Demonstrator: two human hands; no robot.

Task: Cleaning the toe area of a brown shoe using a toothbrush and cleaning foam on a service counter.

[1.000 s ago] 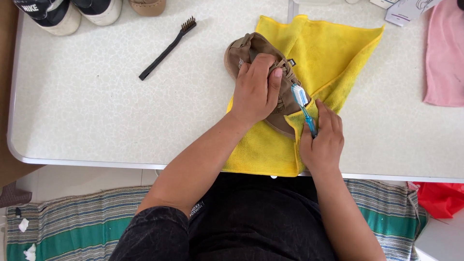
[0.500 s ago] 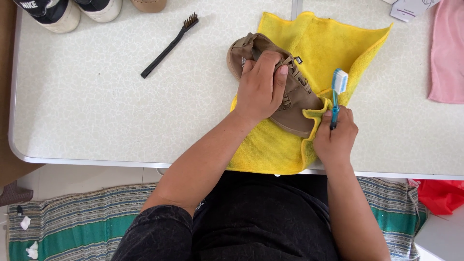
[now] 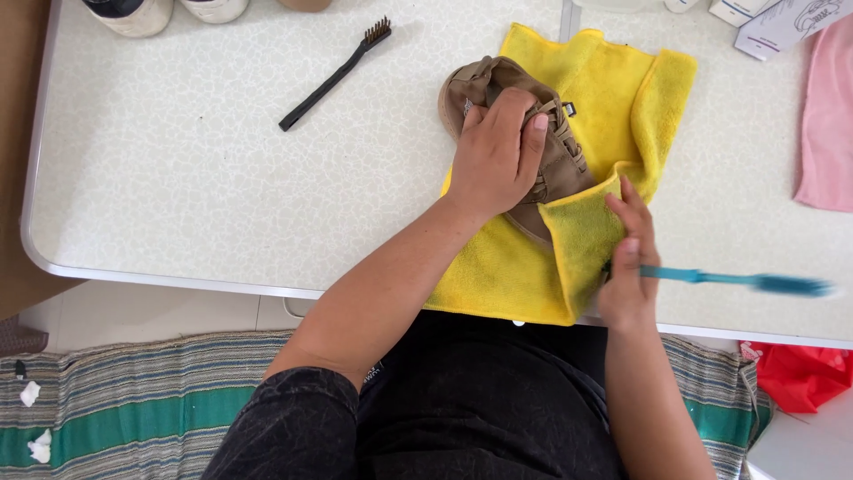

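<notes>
A brown lace-up shoe lies on a yellow cloth on the white table. My left hand presses down on the shoe's laced top and covers its middle. My right hand sits at the shoe's toe end, fingers on a folded-up flap of the cloth that hides the toe. That hand also grips a blue toothbrush, which points out to the right and is blurred.
A black brush with brown bristles lies on the white table to the left. Pale shoes stand at the far left edge. A pink cloth and a white box lie at the right. A striped mat covers the floor.
My right hand swung the toothbrush from upright beside the shoe to pointing right. The cloth's right corner has folded inward and its flap now covers the toe. My left hand stayed on the shoe.
</notes>
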